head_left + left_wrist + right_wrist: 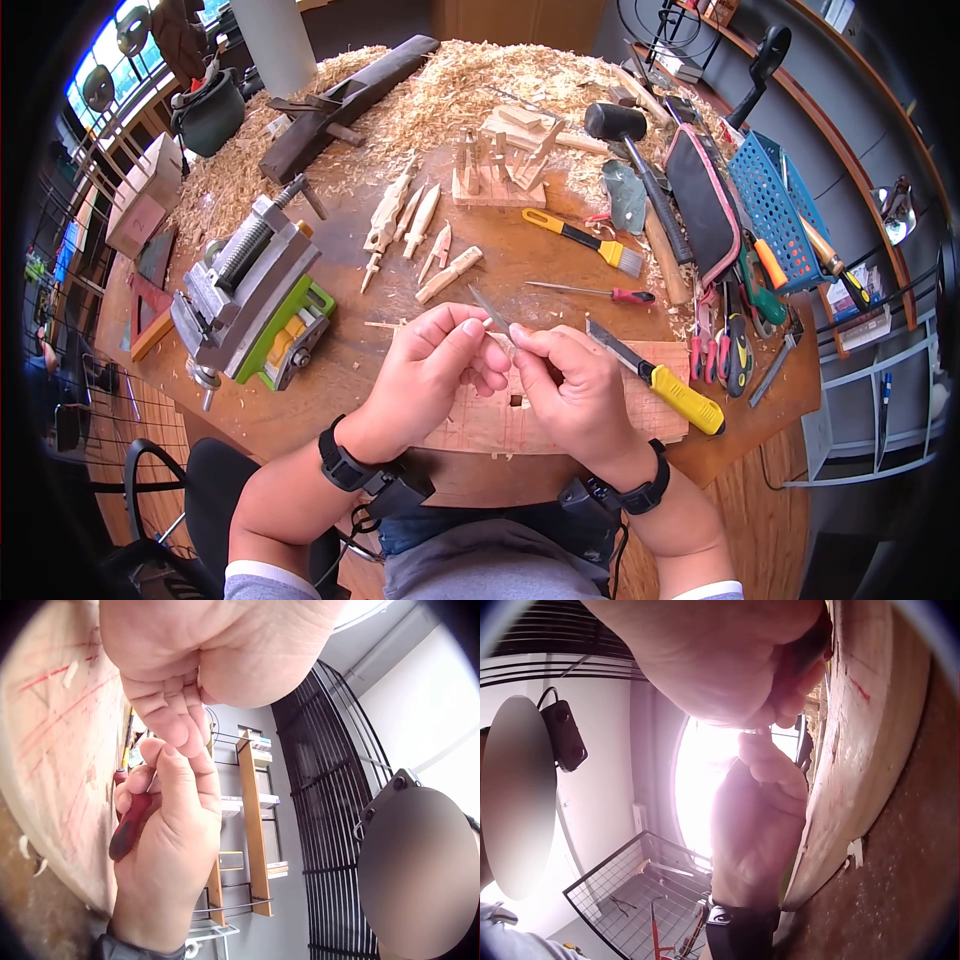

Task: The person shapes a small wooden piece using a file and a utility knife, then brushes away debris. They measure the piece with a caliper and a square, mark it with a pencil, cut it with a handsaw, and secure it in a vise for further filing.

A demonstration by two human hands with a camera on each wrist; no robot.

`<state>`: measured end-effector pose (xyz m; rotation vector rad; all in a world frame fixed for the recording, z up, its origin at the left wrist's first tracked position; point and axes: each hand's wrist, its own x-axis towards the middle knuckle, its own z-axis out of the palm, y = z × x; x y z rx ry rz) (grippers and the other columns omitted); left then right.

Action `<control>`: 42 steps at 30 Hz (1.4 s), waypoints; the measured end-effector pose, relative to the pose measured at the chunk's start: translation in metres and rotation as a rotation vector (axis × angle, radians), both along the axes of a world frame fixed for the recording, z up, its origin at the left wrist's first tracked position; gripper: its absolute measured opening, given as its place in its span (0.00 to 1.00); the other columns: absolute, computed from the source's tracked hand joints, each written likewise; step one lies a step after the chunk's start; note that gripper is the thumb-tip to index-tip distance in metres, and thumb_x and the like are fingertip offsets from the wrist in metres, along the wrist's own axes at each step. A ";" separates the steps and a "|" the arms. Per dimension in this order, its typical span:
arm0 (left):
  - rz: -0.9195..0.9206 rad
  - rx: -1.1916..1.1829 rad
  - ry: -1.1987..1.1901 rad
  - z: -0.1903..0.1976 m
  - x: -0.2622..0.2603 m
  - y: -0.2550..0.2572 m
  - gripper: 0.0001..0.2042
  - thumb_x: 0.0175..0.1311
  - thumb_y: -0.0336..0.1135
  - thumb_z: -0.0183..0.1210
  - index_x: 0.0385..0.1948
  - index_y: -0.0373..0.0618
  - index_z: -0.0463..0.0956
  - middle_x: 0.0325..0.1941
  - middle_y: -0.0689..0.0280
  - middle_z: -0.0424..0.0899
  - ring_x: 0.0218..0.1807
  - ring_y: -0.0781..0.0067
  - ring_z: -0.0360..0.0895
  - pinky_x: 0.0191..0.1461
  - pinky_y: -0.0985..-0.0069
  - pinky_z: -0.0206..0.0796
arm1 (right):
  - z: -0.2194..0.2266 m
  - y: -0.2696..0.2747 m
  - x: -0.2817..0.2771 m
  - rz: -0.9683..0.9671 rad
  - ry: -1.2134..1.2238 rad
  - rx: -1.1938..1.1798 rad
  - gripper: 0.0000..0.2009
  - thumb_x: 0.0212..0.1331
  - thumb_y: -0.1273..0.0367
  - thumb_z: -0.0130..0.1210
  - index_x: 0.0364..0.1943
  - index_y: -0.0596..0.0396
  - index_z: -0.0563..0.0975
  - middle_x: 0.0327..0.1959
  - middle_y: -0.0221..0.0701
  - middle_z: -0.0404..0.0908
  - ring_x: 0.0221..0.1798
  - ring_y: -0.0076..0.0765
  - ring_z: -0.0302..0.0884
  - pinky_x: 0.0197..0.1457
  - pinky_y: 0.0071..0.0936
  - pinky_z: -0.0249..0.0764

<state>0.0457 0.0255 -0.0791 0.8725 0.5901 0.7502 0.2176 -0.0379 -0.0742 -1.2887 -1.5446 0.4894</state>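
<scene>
My right hand (pixel 570 375) grips a slim file by its red-and-black handle (pixel 135 825), the handle lying within the curled fingers. The file's grey metal blade (pixel 490 308) points up and to the left, past the left fingertips. Between thumb and fingers my left hand (pixel 430 365) pinches a small pale wooden piece (pixel 489 324), mostly hidden by the fingers. Both hands meet fingertip to fingertip over a wooden board (pixel 480 430) with red pencil lines and a small square hole. In the right wrist view, the left hand (pixel 757 817) faces the right one.
A yellow-handled saw (pixel 685 400) lies right of the hands. Beyond are a red-handled screwdriver-like tool (pixel 630 296), a yellow brush (pixel 585 240) and carved wooden pieces (pixel 425 215). A vise (pixel 250 290) stands left, a blue basket (pixel 780 210) right. Shavings (pixel 500 75) cover the back.
</scene>
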 end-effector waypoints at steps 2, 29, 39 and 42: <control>0.004 -0.008 -0.004 -0.001 0.000 0.000 0.10 0.78 0.34 0.46 0.51 0.38 0.69 0.35 0.61 0.83 0.34 0.73 0.82 0.38 0.78 0.74 | 0.000 0.000 0.000 -0.003 -0.003 -0.008 0.09 0.58 0.80 0.59 0.42 0.61 0.82 0.26 0.39 0.78 0.26 0.40 0.77 0.29 0.33 0.71; 0.038 -0.028 -0.032 -0.004 0.001 0.000 0.10 0.79 0.35 0.46 0.50 0.38 0.69 0.35 0.60 0.83 0.34 0.73 0.82 0.37 0.78 0.74 | -0.003 0.000 -0.001 -0.004 -0.050 -0.003 0.09 0.58 0.80 0.59 0.43 0.61 0.81 0.26 0.40 0.78 0.26 0.40 0.78 0.29 0.33 0.71; 0.010 -0.022 0.015 0.000 0.002 -0.002 0.12 0.79 0.36 0.44 0.51 0.37 0.69 0.34 0.61 0.82 0.33 0.74 0.81 0.37 0.78 0.73 | 0.001 0.004 0.002 -0.053 0.056 -0.028 0.10 0.58 0.80 0.58 0.44 0.62 0.81 0.28 0.41 0.78 0.28 0.40 0.77 0.32 0.31 0.72; 0.020 -0.025 0.010 0.001 0.004 -0.001 0.12 0.79 0.36 0.43 0.52 0.38 0.69 0.33 0.61 0.82 0.32 0.74 0.80 0.35 0.79 0.72 | -0.001 0.003 0.002 -0.028 0.028 0.016 0.10 0.58 0.80 0.58 0.44 0.62 0.81 0.28 0.41 0.79 0.28 0.39 0.78 0.31 0.31 0.72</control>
